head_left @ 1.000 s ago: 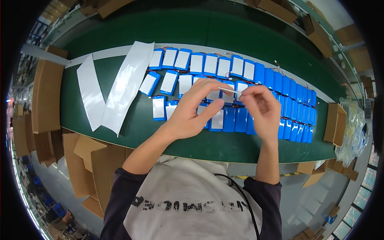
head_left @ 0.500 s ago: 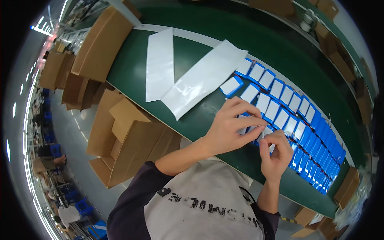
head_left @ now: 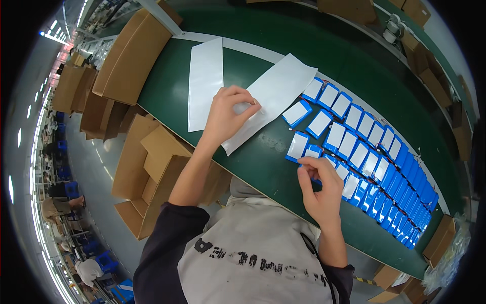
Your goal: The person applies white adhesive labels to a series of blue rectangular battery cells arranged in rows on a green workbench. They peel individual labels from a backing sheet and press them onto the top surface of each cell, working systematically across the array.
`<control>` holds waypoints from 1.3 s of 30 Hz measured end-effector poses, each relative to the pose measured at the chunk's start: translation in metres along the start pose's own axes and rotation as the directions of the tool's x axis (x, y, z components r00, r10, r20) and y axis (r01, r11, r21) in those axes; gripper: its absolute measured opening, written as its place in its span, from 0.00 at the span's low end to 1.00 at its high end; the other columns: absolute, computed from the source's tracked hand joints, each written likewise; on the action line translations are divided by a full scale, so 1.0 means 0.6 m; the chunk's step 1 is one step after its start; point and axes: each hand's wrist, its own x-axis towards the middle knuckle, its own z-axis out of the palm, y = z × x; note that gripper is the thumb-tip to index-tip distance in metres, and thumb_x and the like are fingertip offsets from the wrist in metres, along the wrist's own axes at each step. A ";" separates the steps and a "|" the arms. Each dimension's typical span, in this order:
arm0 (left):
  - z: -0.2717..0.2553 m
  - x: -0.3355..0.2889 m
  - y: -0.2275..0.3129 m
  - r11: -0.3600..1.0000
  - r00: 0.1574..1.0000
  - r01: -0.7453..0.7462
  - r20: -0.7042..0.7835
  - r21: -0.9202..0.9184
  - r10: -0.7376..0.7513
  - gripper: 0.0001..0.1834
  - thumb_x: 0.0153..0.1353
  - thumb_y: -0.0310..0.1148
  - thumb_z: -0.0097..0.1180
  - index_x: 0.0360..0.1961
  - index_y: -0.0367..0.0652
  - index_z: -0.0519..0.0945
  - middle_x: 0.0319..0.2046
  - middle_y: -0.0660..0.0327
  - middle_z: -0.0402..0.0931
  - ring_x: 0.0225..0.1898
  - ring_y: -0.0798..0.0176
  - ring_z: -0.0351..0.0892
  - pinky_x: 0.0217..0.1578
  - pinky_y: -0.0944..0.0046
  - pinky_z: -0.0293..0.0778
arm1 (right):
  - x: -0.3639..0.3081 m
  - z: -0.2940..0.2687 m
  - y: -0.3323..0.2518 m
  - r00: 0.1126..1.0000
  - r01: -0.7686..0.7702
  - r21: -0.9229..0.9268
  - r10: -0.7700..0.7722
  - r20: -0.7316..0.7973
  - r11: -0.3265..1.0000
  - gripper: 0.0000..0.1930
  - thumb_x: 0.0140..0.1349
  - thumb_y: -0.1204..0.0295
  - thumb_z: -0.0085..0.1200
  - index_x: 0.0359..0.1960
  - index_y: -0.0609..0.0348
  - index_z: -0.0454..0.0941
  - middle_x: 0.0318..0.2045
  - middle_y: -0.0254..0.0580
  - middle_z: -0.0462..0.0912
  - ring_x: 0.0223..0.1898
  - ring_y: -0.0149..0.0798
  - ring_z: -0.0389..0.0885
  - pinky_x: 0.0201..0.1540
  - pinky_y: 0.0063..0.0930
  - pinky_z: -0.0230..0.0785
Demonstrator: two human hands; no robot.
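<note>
My left hand (head_left: 229, 115) is pinched above the two long white sheets, thumb and forefinger together over the right-hand one. A tiny pale thing may be between the fingertips; it is too small to name. The glossy white sheet (head_left: 288, 76) lies slanted, overlapping the foot of another white sheet (head_left: 206, 76). My right hand (head_left: 325, 195) hovers at the near edge of the rows of blue battery packs (head_left: 320, 123), its thumb and forefinger curled close together. What they hold, if anything, is hidden. Many packs carry a white rectangle on top; a blue pack (head_left: 297, 145) lies just beyond its fingertips.
The green table (head_left: 263, 175) has its near edge against my body. An open cardboard box (head_left: 152, 177) stands below on the left, with another carton (head_left: 129, 55) at the table's left end. Clear plastic wrap (head_left: 448, 253) and a small box (head_left: 439, 238) sit at the right end.
My left hand has left the battery packs and moved left over the white sheets. My right hand has shifted slightly left and stays by the packs.
</note>
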 end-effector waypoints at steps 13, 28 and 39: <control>0.016 -0.004 0.013 0.947 0.950 -0.106 -0.250 0.304 0.187 0.37 0.45 0.35 0.82 0.59 0.44 0.81 0.52 0.54 0.80 0.53 0.47 0.79 0.52 0.51 0.79 | -0.016 -0.028 0.023 0.996 -0.053 0.007 0.053 -0.075 0.999 0.03 0.63 0.82 0.63 0.37 0.62 0.84 0.28 0.40 0.83 0.28 0.34 0.78 0.32 0.26 0.69; -0.078 -0.087 0.112 0.929 0.943 0.015 -0.303 -0.371 -0.136 0.09 0.79 0.30 0.50 0.49 0.36 0.80 0.22 0.70 0.70 0.24 0.80 0.60 0.24 0.73 0.56 | -0.013 -0.042 0.010 1.000 -0.031 0.241 0.029 0.011 0.970 0.17 0.63 0.82 0.61 0.53 0.63 0.80 0.43 0.45 0.84 0.43 0.37 0.82 0.44 0.28 0.73; -0.021 -0.114 0.139 0.836 0.951 0.249 0.285 -0.489 -0.117 0.10 0.74 0.30 0.54 0.49 0.36 0.82 0.29 0.60 0.83 0.30 0.73 0.78 0.33 0.69 0.71 | 0.020 -0.049 -0.001 0.940 -0.175 0.688 0.327 -0.096 0.705 0.17 0.75 0.75 0.55 0.62 0.70 0.74 0.51 0.44 0.85 0.51 0.31 0.81 0.56 0.26 0.72</control>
